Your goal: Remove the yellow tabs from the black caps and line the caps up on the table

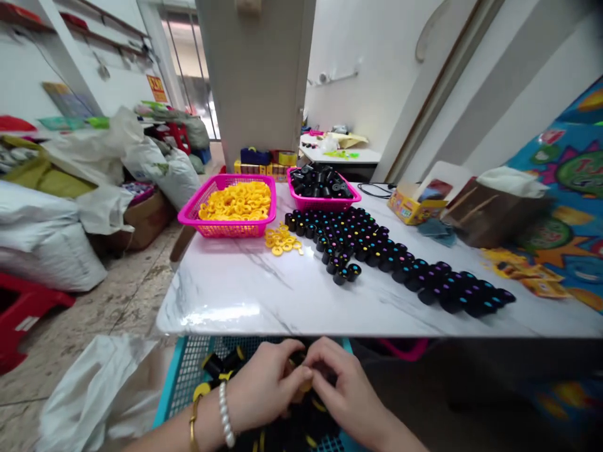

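My left hand and my right hand meet below the table's front edge, over a teal mesh basket holding black cylinders with yellow rings. Both hands have their fingers pinched together around a small yellow and black piece, mostly hidden between the fingertips. On the marble table stand rows of several black cylinders with coloured dots. A few loose yellow rings lie beside them.
A pink basket of yellow rings and a pink basket of black cylinders sit at the table's far side. A small carton and brown box stand at right. White sacks and a red stool fill the floor at left.
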The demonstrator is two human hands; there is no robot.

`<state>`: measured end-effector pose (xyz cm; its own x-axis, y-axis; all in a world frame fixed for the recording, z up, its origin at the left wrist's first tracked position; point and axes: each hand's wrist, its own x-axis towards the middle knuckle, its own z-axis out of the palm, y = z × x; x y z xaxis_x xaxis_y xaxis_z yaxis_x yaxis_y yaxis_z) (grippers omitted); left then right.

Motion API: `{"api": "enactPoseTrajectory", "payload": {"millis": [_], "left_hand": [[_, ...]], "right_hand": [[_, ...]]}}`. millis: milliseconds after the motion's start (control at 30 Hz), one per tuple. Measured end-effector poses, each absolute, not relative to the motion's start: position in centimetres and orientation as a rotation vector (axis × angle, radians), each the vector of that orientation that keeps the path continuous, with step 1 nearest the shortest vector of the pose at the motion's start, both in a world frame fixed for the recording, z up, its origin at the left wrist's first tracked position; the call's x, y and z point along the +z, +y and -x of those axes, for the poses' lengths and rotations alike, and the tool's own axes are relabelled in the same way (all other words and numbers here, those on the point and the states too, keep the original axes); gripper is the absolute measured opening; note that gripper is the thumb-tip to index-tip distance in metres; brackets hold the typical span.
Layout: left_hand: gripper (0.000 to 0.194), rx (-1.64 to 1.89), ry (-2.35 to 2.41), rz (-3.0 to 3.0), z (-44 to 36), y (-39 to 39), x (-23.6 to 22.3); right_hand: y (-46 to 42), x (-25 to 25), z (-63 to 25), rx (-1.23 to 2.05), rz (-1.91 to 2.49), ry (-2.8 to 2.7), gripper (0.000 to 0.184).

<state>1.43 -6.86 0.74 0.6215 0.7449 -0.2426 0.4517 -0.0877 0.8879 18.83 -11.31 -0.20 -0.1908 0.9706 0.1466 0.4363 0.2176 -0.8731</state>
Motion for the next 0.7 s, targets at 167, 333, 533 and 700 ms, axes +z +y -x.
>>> {"api": "enactPoseTrajectory", "payload": {"millis": [167,333,533,700], "left_hand": [[0.027,0.716,1.3,-2.276,-1.5,1.5,2.9],[0.038,0.598,1.776,-2.384,-3.0,10.6,2.7],[0.022,0.63,1.72,-2.309,-2.6,10.0,2.2],[0.019,0.802,1.062,-2.353,-5.1,3.1,3.4]], "right_hand": [[-10.2,-0.1,-18.1,0.812,1.332,-1.675,0.008],[-9.6,0.6,-18.9,0.742,1.333,-1.638,0.007],[-9.3,0.7,-20.7,0.83,1.382,-1.477,0.008],[-7.1,0.9,-21.5,1.082,1.26,-1.104,0.03]]}}
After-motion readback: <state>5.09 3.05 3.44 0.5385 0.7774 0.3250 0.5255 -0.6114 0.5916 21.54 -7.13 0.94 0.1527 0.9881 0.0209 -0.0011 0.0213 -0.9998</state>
